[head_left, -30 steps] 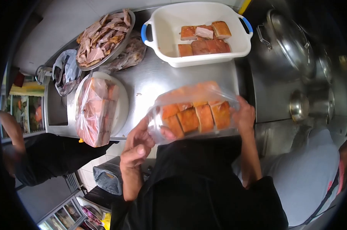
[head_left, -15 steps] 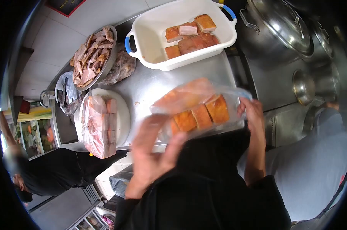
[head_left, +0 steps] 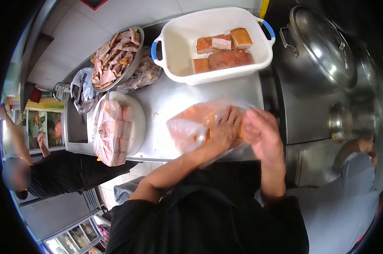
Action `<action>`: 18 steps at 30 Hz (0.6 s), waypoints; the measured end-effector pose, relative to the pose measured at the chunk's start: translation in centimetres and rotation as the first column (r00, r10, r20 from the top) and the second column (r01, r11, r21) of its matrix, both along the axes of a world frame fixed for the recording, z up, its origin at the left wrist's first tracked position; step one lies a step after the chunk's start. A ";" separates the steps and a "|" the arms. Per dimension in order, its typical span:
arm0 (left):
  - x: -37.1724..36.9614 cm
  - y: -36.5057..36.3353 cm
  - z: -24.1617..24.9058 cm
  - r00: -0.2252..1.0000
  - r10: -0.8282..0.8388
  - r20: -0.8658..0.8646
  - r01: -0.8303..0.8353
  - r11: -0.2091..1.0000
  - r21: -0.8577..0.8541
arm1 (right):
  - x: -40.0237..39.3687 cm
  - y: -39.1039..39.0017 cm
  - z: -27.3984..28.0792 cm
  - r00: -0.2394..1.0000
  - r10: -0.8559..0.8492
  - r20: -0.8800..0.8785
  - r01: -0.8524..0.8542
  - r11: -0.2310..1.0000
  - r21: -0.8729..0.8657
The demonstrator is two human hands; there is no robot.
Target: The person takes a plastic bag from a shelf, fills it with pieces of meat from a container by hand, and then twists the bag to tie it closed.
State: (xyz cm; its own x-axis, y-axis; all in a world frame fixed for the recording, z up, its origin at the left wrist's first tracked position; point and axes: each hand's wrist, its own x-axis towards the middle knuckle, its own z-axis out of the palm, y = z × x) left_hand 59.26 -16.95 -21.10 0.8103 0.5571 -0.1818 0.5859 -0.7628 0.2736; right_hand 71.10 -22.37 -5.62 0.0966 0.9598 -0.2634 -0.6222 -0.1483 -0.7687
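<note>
A clear plastic bag [head_left: 185, 127] with browned slabs of meat inside lies on the steel table in front of me. My left hand [head_left: 225, 130] rests on top of it, fingers stretched out over the meat. At the bag's right end, my right hand [head_left: 260, 129] is closed on the plastic. The meat is partly hidden under my left hand and the cloudy film. Farther left, another wrapped bag of stacked meat blocks [head_left: 112, 132] stands on a round white board [head_left: 137, 127].
Behind the bag stands a white tub [head_left: 179, 63] with blue handles, holding several browned meat blocks [head_left: 227, 59]. A metal bowl of meat strips [head_left: 115, 55] is at back left. Lidded pots [head_left: 323, 46] stand right. People are on both sides, one in grey [head_left: 327, 207].
My left hand has moved from the near left of the bag onto its top. My right hand has shifted inward and down along the bag's right end. The camera view has shifted slightly.
</note>
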 end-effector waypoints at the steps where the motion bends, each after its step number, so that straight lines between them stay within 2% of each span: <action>1: -0.6 0.5 0.5 0.992 0.019 0.124 -0.001 0.990 -0.138 | -0.5 0.6 0.5 1.000 0.024 0.020 -0.024 1.000 -0.001; 2: -1.3 1.0 1.1 0.970 0.049 0.240 0.019 0.961 -0.274 | -1.0 1.0 0.9 0.998 0.053 0.041 -0.052 0.999 -0.008; 3: -0.9 0.2 -0.6 0.973 -0.013 0.230 -0.002 0.998 0.066 | -1.3 1.5 1.3 0.993 0.086 0.079 -0.086 0.996 -0.014; 4: -0.6 -0.3 -2.3 0.979 -0.063 0.193 -0.020 0.916 0.401 | -1.2 1.7 1.1 0.994 0.094 0.060 -0.094 0.995 0.012; 6: -0.1 0.4 -2.8 0.959 -0.053 0.280 -0.028 0.960 0.278 | -1.1 2.1 0.2 0.993 0.113 0.016 -0.114 0.991 0.069; 8: -0.2 0.8 -2.4 0.953 -0.032 0.302 -0.064 0.951 0.303 | -1.0 2.4 0.0 0.992 0.128 0.016 -0.129 0.989 0.075; 9: -0.4 0.5 -1.9 0.960 -0.012 0.280 -0.100 0.919 0.382 | -0.6 2.6 0.0 0.990 0.140 0.004 -0.140 0.987 0.073; 11: 0.4 0.6 0.3 0.918 0.210 0.337 -0.268 0.954 0.135 | -0.2 2.7 0.5 0.988 0.146 0.040 -0.148 0.989 0.032; 14: -2.2 0.9 -2.6 0.960 0.137 0.246 -0.166 0.981 0.102 | 0.6 2.8 -0.4 0.984 0.177 0.021 -0.179 0.981 0.080; 16: -5.1 0.3 -0.6 0.885 0.099 0.454 -0.080 0.995 -0.060 | 0.9 2.7 -0.3 0.981 0.188 0.044 -0.190 0.979 0.066; 17: -6.5 -0.6 3.5 0.855 0.061 0.516 -0.061 0.998 -0.016 | 1.0 2.6 -0.4 0.980 0.190 0.057 -0.194 0.979 0.065; 18: -7.8 -1.5 6.6 0.833 0.049 0.552 -0.110 0.991 0.078 | 1.1 2.5 -0.5 0.979 0.190 0.070 -0.195 0.979 0.062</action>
